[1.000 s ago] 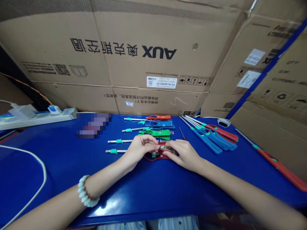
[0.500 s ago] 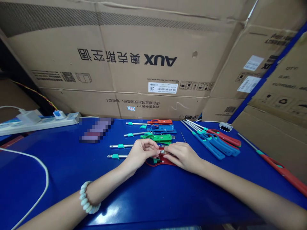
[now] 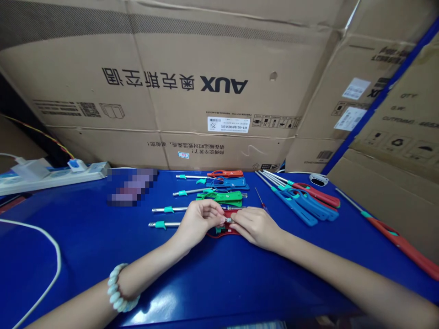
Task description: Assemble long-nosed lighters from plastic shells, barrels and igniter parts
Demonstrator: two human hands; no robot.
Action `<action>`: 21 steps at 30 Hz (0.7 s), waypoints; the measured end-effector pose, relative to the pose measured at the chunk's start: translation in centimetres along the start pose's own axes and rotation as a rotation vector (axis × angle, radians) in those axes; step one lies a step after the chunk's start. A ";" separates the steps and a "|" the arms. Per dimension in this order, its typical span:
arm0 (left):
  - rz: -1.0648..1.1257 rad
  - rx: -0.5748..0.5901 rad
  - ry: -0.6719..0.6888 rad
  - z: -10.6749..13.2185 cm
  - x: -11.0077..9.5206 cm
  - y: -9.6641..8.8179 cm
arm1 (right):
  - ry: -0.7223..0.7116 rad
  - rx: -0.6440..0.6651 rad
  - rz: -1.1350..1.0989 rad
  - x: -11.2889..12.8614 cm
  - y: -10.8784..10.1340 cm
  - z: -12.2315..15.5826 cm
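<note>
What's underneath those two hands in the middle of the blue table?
A red lighter shell lies under the left hand and right hand, which pinch a small part above it. Most of the shell is covered.

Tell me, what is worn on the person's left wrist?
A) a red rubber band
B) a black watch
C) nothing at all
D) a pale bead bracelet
D: a bracelet of pale beads circles the left wrist, behind the left hand that meets the right hand over a red piece on the blue table.
</note>
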State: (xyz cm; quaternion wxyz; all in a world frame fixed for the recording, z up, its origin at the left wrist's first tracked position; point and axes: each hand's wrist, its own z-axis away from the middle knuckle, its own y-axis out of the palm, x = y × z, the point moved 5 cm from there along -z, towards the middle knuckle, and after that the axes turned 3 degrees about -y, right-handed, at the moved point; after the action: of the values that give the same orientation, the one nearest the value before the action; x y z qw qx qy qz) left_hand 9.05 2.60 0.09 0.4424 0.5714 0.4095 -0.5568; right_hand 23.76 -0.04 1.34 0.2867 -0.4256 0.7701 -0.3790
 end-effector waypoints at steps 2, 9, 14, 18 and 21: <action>-0.003 0.002 -0.008 0.0 0.1 0.0 | -0.015 -0.013 0.025 0.2 -0.1 0.0; -0.028 0.026 0.019 -0.2 0.6 -0.1 | -0.030 0.002 0.066 0.4 0.4 0.2; -0.087 0.025 0.060 -0.4 0.3 -0.2 | 0.085 0.040 -0.090 -0.2 0.9 0.2; -0.109 0.043 0.058 -0.3 0.2 -0.1 | 0.166 0.032 -0.236 -0.5 1.0 0.3; -0.103 0.056 0.062 -0.3 0.3 0.0 | 0.216 0.010 -0.305 -0.6 1.0 0.4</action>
State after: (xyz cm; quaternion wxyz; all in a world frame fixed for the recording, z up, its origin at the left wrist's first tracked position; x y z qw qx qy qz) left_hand 9.10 2.87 -0.18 0.3842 0.5787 0.4362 -0.5721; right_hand 23.94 0.70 0.36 0.1438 -0.4926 0.7211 -0.4656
